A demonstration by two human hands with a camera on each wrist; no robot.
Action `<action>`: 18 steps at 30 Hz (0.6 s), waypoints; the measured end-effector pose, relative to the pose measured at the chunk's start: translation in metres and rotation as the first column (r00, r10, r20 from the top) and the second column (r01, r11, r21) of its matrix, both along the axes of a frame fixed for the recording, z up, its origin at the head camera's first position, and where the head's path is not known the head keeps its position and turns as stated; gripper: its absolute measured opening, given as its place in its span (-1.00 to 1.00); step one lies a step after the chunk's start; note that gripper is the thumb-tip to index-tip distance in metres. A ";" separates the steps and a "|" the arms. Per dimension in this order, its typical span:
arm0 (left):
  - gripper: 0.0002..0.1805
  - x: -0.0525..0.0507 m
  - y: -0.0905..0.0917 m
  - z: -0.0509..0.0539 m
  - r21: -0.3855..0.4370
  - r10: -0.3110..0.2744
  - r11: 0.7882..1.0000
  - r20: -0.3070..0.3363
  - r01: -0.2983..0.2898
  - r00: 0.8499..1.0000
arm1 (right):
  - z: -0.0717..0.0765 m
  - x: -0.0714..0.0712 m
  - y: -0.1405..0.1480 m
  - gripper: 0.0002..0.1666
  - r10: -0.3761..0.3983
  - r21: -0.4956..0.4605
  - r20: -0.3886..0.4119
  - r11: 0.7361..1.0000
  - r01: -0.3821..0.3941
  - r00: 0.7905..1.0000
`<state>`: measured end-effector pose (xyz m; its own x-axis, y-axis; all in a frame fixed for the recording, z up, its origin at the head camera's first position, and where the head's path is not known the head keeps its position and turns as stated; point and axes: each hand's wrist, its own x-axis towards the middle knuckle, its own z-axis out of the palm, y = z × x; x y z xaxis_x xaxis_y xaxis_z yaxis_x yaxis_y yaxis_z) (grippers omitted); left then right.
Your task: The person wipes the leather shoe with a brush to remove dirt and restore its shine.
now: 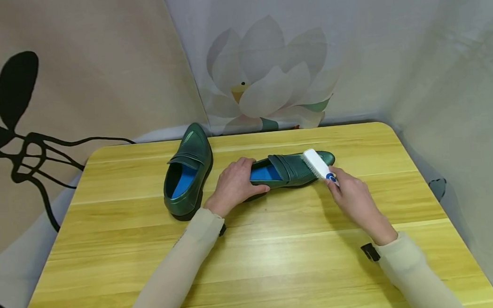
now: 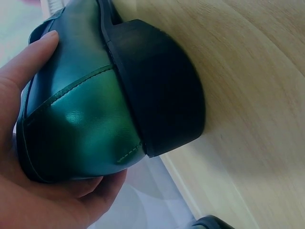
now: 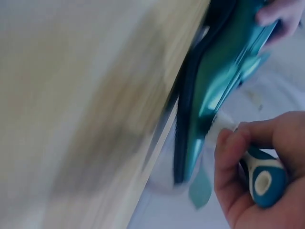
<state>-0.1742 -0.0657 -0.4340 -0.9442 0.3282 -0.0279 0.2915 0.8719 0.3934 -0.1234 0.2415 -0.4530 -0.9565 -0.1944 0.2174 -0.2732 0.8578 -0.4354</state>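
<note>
A dark green loafer (image 1: 298,167) with a blue insole lies sideways near the table's back, toe to the right. My left hand (image 1: 235,185) grips it round the heel; in the left wrist view the thumb lies along the shoe opening and the fingers curl behind the heel counter (image 2: 90,124). The black heel block (image 2: 162,90) faces the camera there. My right hand (image 1: 352,197) holds a white-headed brush (image 1: 315,163) by its blue-and-white handle (image 3: 269,183), fingers wrapped round it. The bristles touch the loafer's upper near the toe.
The matching green loafer (image 1: 193,148) stands left of my left hand, toe pointing to the back edge. Both shoes are on a light wooden table (image 1: 270,265) with rounded back corners. A pale curtain (image 1: 392,46) with a flower print hangs behind it.
</note>
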 end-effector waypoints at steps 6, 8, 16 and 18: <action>-0.05 0.000 0.000 0.001 0.008 0.004 1.000 0.004 -0.004 1.000 | -0.001 0.013 -0.016 -0.49 0.063 -0.035 0.045 0.998 -0.061 0.997; -0.05 0.000 0.000 0.001 0.007 0.002 1.000 0.006 -0.002 1.000 | -0.002 0.013 -0.014 -0.50 0.052 -0.018 0.039 0.999 -0.051 0.998; -0.06 0.000 0.000 0.000 0.010 0.006 1.000 0.005 -0.006 1.000 | -0.005 0.002 0.019 -0.49 -0.075 0.039 -0.036 0.996 0.077 0.996; -0.06 0.000 0.000 -0.001 0.010 0.004 1.000 0.007 -0.004 1.000 | -0.004 -0.001 0.025 -0.48 -0.115 0.038 -0.051 0.992 0.117 0.992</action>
